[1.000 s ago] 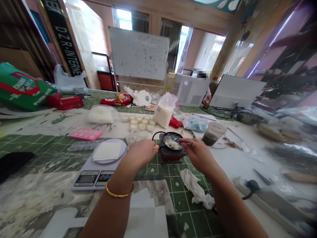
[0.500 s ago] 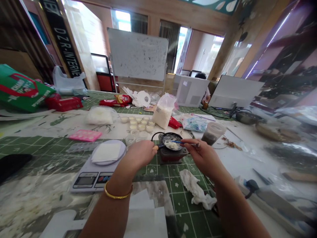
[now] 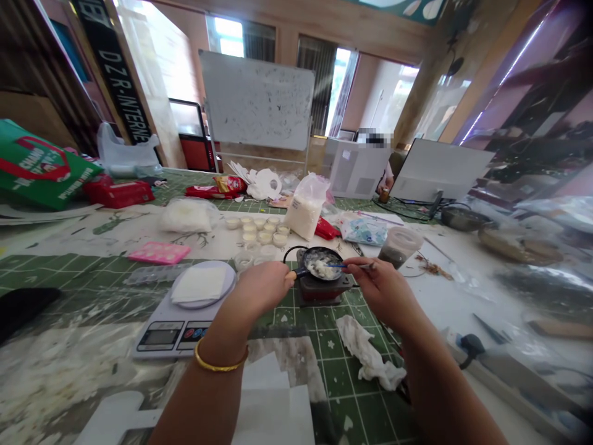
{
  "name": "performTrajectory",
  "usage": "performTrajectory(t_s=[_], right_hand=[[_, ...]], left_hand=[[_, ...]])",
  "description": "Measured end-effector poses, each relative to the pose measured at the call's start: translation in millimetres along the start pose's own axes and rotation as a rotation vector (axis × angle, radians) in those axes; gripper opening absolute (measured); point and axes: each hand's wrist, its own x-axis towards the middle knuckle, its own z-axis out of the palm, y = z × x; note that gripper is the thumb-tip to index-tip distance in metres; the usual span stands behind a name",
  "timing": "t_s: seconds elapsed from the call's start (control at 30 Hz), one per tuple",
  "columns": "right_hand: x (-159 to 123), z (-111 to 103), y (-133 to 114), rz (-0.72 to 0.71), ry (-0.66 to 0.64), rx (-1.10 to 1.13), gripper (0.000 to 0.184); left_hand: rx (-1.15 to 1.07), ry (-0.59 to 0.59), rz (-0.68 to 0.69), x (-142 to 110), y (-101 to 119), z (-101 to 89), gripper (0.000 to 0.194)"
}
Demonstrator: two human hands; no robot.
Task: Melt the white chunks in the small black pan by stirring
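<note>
A small black pan [image 3: 323, 262] with white lumps in it sits on a little dark red burner [image 3: 322, 288] in the middle of the table. My left hand [image 3: 262, 288] is closed round the pan's handle at its left side. My right hand [image 3: 377, 285] pinches a thin blue-tipped stirring tool [image 3: 354, 266] whose tip reaches into the white lumps. A gold bangle [image 3: 221, 361] circles my left wrist.
A kitchen scale [image 3: 180, 321] with a white plate stands left of the burner. Behind it are several small filled cups [image 3: 259, 230], a bag of white granules [image 3: 306, 207] and a lidded tub [image 3: 398, 247]. A crumpled tissue [image 3: 368, 355] lies near. A person sits behind monitors [image 3: 359, 170].
The right hand has shifted slightly right and up, moving the tool in the pan. The left hand stays on the handle.
</note>
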Motion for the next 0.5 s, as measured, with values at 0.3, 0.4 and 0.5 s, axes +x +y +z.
performTrajectory(t_s=[0.3,0.4,0.5], right_hand=[[0.3,2.4,-1.2,-0.014,0.016,0.022,0.029],[0.2,3.3,-2.1,-0.034,-0.024,0.027,0.029],[-0.1,2.6,-1.3,-0.035,-0.048,0.022,0.029]], left_hand=[[0.0,0.002,-0.008,-0.4,1.0,-0.1,0.04],[0.002,0.007,-0.008,0.1,0.5,0.1,0.04],[-0.005,0.002,-0.009,0.3,0.2,0.1,0.04]])
